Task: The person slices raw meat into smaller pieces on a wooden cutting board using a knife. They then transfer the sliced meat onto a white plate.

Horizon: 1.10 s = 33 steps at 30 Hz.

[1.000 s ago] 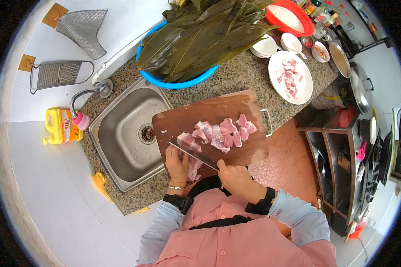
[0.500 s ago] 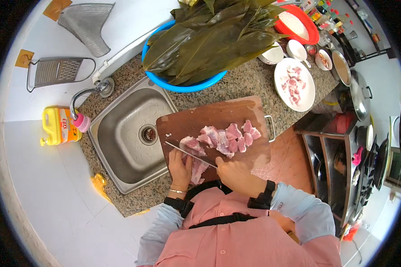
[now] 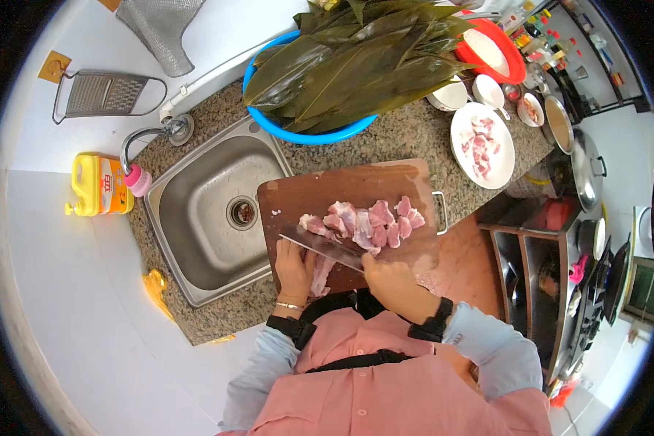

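My right hand (image 3: 398, 285) is closed around the handle of a kitchen knife (image 3: 325, 251). Its long blade slants across the wooden cutting board (image 3: 291, 198), with the tip just beyond my left fingertips. My left hand (image 3: 294, 272) presses on a strip of raw meat (image 3: 323, 277) at the board's near edge, fingers bent and partly covering it. On the far side of the blade lies a row of cut meat pieces (image 3: 380, 214), pink with pale fat. The leftmost pieces lie close against the blade.
Left of the board is a steel sink (image 3: 211, 185) with a faucet (image 3: 147, 133). Behind stands a blue basin (image 3: 312, 136) heaped with large green leaves (image 3: 363, 65). At back right are a white plate of meat (image 3: 463, 160), small bowls and a red basin (image 3: 514, 58). A yellow jug (image 3: 98, 184) stands left.
The knife has shifted slightly to the far side, and its flat face shows more. The leftmost cut piece has moved away from my left hand toward the other pieces. The whole view has shifted slightly.
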### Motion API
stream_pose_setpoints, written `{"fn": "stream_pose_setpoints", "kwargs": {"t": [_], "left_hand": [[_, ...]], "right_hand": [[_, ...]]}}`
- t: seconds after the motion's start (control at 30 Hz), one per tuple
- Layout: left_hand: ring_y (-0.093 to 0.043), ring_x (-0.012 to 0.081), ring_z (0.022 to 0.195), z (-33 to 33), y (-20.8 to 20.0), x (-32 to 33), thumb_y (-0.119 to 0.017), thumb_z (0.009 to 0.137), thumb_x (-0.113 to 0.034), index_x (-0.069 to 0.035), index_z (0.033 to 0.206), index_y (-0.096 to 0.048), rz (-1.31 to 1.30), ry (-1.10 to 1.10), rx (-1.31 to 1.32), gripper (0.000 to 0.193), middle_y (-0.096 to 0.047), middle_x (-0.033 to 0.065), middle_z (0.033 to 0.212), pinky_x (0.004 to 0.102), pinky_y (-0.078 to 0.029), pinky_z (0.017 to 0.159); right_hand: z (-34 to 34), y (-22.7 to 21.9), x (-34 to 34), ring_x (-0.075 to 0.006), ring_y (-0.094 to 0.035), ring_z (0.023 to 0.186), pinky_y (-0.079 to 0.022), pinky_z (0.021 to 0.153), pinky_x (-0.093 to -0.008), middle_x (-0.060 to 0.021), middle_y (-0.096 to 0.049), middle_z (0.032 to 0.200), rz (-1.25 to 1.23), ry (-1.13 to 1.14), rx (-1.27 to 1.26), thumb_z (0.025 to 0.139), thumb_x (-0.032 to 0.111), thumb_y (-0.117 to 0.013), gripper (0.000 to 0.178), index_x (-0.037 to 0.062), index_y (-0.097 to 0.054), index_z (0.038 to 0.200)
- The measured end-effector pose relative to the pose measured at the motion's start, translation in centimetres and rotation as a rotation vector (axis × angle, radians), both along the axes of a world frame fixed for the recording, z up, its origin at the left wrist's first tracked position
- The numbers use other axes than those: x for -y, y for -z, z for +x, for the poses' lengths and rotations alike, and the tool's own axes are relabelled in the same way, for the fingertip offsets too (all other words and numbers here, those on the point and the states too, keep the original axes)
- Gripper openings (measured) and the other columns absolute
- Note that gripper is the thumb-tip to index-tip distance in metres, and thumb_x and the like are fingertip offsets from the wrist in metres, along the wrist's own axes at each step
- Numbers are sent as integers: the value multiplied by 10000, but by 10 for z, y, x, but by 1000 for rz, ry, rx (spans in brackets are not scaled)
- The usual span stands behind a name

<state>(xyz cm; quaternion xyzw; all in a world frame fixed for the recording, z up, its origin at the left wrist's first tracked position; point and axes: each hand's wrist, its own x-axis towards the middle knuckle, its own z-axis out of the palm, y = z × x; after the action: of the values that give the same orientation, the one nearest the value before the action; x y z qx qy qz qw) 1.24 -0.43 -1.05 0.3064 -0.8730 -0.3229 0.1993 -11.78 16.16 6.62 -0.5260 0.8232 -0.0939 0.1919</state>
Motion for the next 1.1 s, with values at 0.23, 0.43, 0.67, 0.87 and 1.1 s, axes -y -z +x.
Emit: {"fn": "stream_pose_setpoints", "kwargs": {"t": [0.23,0.43,0.67,0.87,1.1], "left_hand": [[-522,386,872,1,-1,-1,-677,776,-78,-8,1026,-596,9,24,-9,272,-566,164,929,454,-446,740],[-533,371,877,-2,-7,-3,-676,769,-68,-28,1040,-610,-63,40,-17,282,-593,145,979,451,-456,755],[-546,357,1001,0,-8,-2,-669,805,-71,-38,1064,-608,-67,-37,-60,268,-595,141,1112,423,-457,855],[-544,346,1037,-3,-9,-3,-685,822,-87,-28,1127,-588,-42,-26,-117,325,-567,150,1167,415,-450,887],[-584,357,947,3,-18,-8,-708,816,-185,-1,1118,-581,145,-178,-16,376,-576,174,1122,429,-484,814]], "right_hand": [[2,12,45,-306,-674,560,-525,466,-389,-161,-636,611,-46,-23,43,825,81,-560,90,19,-505,860],[2,21,75,-327,-663,571,-514,472,-400,-185,-632,652,-179,-60,64,827,68,-559,114,-14,-511,891],[-15,-4,-4,-406,-661,667,-515,578,-508,-211,-655,711,97,96,196,909,213,-548,204,11,-534,940],[-22,-10,-27,-394,-666,666,-513,595,-527,-217,-651,689,71,262,169,930,254,-536,231,26,-538,968],[-4,-12,-16,-352,-663,571,-521,504,-460,-184,-643,626,-1,97,110,863,139,-542,144,10,-522,923]]}}
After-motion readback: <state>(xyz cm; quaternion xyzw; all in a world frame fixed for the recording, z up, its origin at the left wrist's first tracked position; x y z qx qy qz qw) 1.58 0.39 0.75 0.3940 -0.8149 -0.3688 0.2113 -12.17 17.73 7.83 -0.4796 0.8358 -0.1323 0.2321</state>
